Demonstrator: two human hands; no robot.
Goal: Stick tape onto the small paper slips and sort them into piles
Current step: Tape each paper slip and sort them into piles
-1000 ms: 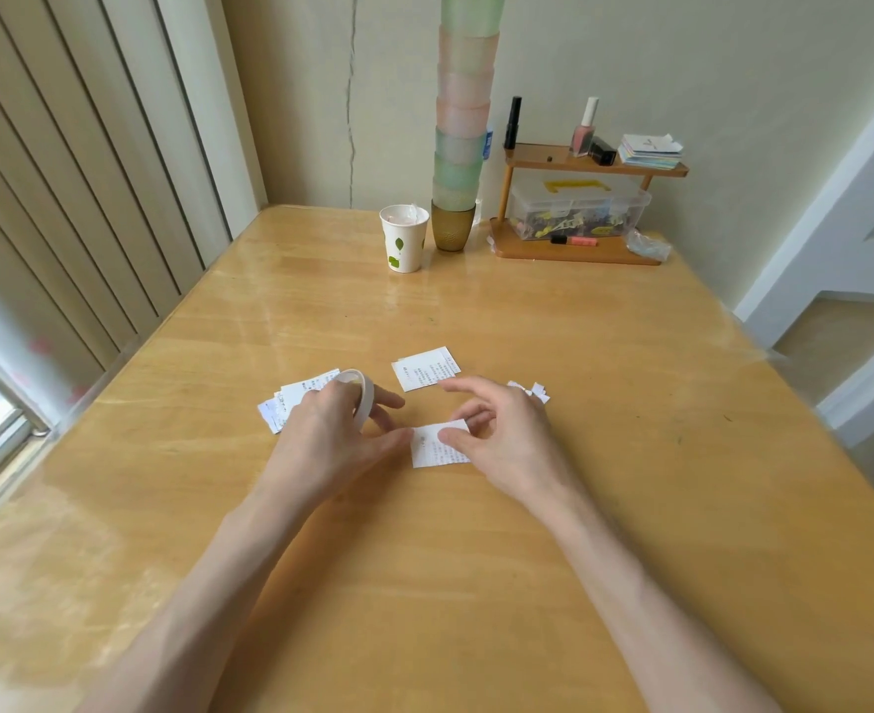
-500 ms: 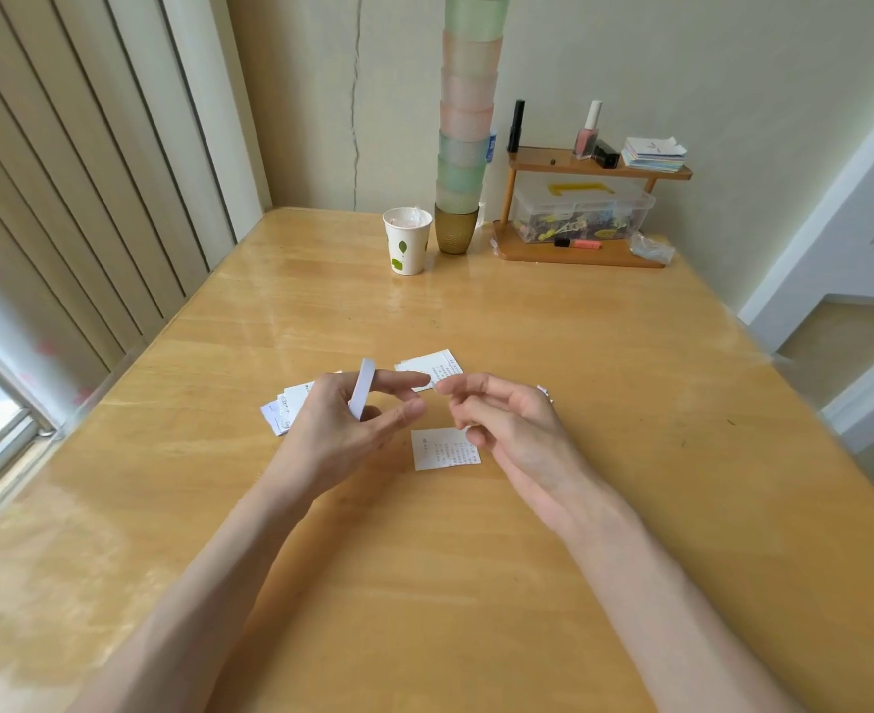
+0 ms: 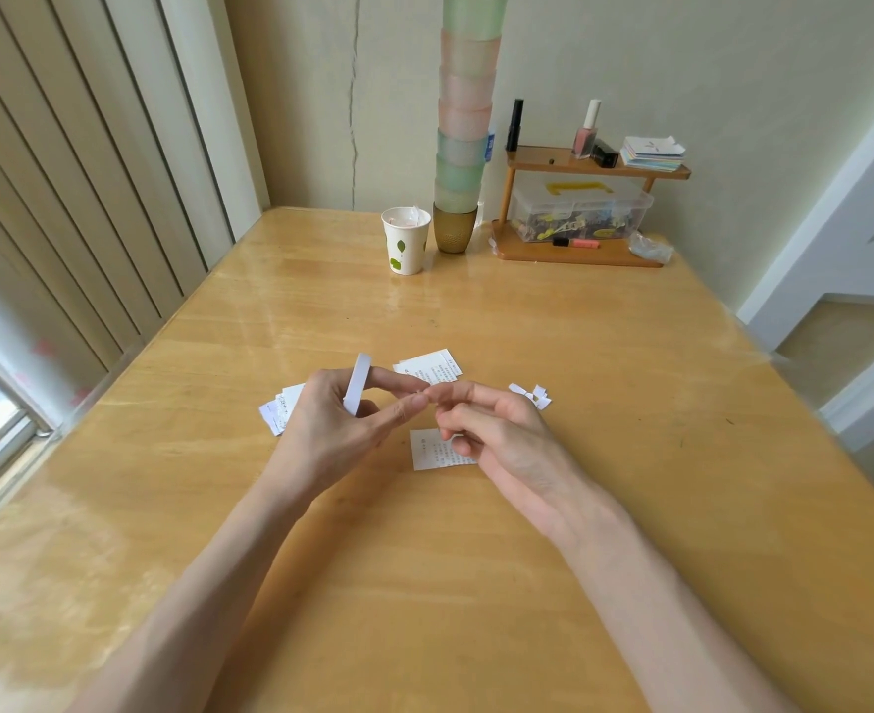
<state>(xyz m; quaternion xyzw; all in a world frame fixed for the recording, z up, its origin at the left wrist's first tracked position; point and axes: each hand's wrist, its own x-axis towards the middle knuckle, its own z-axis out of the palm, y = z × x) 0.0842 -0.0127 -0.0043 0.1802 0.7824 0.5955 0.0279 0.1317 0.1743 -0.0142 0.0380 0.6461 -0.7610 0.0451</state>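
Observation:
My left hand (image 3: 332, 424) holds a white tape roll (image 3: 358, 380) slipped over its index finger, above the wooden table (image 3: 579, 378). My right hand (image 3: 496, 429) meets the left fingertips at the middle and pinches what looks like the tape's free end; the tape itself is too thin to make out. One printed paper slip (image 3: 432, 450) lies flat under my right hand. A pile of slips (image 3: 280, 411) sits left, partly behind my left hand. Another slip pile (image 3: 429, 365) lies just beyond the fingers. Small white scraps (image 3: 532, 393) lie to the right.
At the table's far edge stand a paper cup (image 3: 406, 244), a tall stack of coloured cups (image 3: 463, 126) and a small wooden shelf (image 3: 584, 208) with a plastic box, bottles and cards. A window and blinds run along the left side.
Both hands rose off the table. My right hand left the lone slip and came to the left fingertips at the tape roll, which now stands upright on the finger.

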